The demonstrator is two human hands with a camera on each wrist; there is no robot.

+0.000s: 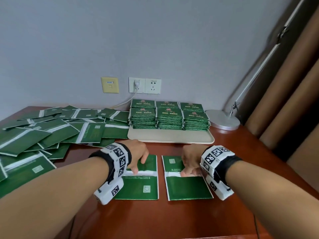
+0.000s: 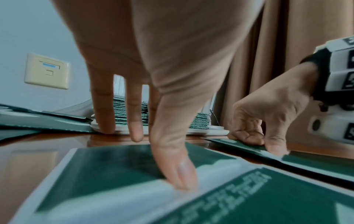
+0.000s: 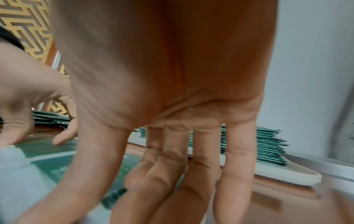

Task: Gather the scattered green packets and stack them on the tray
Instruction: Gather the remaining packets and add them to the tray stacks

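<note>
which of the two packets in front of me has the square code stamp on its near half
The left packet, under the left hand: its stamp sits on the near half. The right packet has its stamp on the far half.

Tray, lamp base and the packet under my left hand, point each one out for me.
tray (image 1: 172, 139): head view, bare front rim.
lamp base (image 1: 224, 120): head view, top of the round metal disc.
packet under left hand (image 1: 138, 188): head view, lower green half.
</note>
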